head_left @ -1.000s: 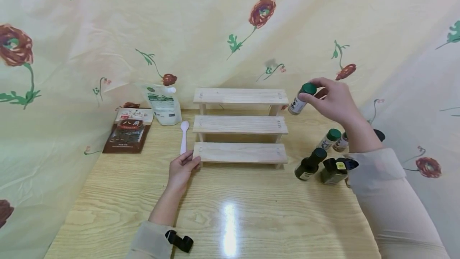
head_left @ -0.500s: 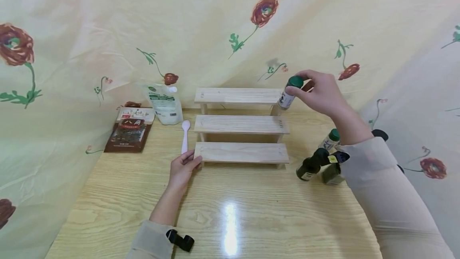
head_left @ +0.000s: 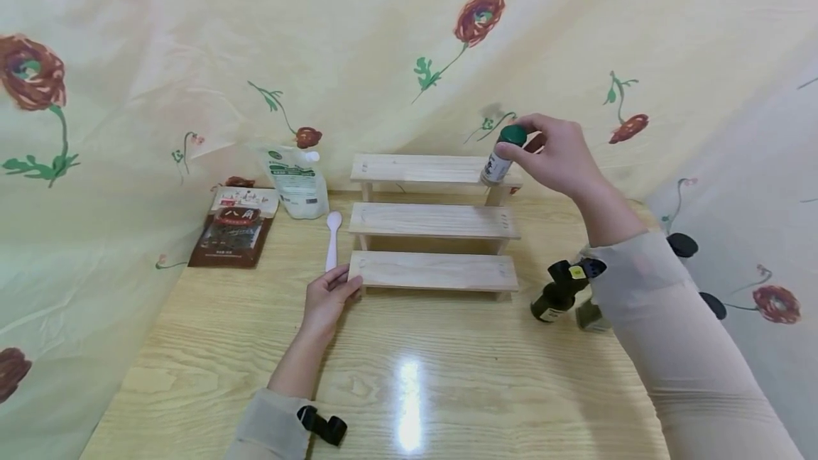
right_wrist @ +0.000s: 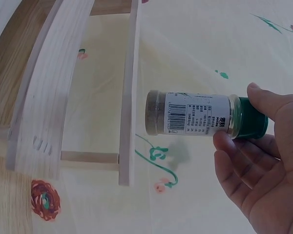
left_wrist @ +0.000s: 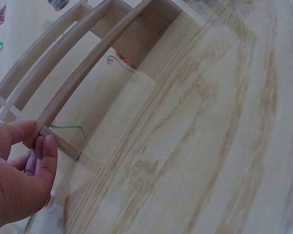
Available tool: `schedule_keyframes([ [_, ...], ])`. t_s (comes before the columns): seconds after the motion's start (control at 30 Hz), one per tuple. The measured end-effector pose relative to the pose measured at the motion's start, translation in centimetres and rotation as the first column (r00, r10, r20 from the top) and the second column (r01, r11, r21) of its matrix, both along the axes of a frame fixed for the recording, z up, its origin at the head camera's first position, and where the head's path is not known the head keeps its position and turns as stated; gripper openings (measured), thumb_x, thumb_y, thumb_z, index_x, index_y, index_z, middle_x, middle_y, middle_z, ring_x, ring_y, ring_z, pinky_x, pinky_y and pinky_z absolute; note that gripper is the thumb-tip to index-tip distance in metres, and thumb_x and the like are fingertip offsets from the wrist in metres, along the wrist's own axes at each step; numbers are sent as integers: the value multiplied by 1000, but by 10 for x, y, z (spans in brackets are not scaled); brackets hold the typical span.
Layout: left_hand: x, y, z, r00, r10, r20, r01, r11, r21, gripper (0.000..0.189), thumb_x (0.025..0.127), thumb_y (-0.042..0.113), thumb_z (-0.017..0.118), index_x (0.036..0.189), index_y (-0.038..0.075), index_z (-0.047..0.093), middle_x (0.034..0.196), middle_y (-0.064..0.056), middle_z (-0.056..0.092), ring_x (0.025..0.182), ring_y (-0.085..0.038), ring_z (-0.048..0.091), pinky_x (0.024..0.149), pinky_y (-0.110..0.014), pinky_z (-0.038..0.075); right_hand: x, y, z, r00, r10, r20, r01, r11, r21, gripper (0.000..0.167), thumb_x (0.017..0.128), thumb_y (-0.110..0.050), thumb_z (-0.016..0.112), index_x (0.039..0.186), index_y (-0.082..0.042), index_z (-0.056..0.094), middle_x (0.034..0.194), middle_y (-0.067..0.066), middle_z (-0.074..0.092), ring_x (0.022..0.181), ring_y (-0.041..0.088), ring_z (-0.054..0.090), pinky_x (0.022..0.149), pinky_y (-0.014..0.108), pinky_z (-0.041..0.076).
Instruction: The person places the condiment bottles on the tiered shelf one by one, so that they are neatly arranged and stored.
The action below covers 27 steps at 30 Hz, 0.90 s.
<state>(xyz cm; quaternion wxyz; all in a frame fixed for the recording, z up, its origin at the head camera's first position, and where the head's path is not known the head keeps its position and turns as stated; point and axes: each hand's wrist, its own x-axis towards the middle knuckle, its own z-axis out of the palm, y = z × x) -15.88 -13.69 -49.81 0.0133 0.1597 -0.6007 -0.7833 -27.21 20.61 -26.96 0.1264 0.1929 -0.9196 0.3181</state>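
Note:
A three-tier wooden shelf (head_left: 434, 221) stands on the table toward the back wall. My left hand (head_left: 324, 302) pinches the left end of its lowest board between thumb and fingers, as the left wrist view also shows. By its green cap, my right hand (head_left: 554, 155) holds a spice jar (right_wrist: 190, 113) with a white label and brownish contents. In the head view the jar is at the right end of the top board. The right wrist view shows its base a small gap away from that board.
Right of the shelf stand a dark bottle (head_left: 551, 302) and a square dark jar (head_left: 591, 316), partly covered by the right sleeve. To the left are a white spoon (head_left: 333, 240), a white spouted pouch (head_left: 296, 183) and a brown spice packet (head_left: 233, 227).
My right hand has carried the spice jar left, from beside the shelf to the right end of the top board. My left hand keeps its grip on the lowest board.

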Motion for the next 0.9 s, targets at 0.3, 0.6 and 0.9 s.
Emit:
schedule_keyframes([
  [0.3, 2, 0, -1, 1000, -13, -22, 13, 1000, 15, 44, 91, -9, 69, 132, -16, 55, 103, -12, 65, 81, -9, 67, 79, -26, 62, -9, -15, -2, 999, -1, 52, 2, 1000, -20, 49, 95, -42, 70, 125, -4, 65, 111, 11, 66, 92, 24, 58, 66, 26, 49],
  [0.6, 0, -1, -1, 1000, -14, -25, 15, 999, 33, 42, 90, -10, 69, 130, -15, 56, 101, -11, 65, 80, -11, 68, 78, -26, 63, -20, -30, -4, 999, 13, 50, -11, 999, -36, 47, 95, -40, 71, 126, -4, 65, 112, 10, 66, 89, 23, 57, 67, 28, 50],
  [0.9, 1, 0, 0, 1000, -3, -30, 4, 1000, 23, 41, 90, -11, 69, 129, -16, 56, 101, -12, 64, 81, -11, 66, 78, -27, 63, -28, -49, -9, 998, 37, 52, -34, 998, -61, 43, 95, -39, 71, 122, -6, 65, 110, 11, 65, 89, 27, 57, 72, 32, 50],
])
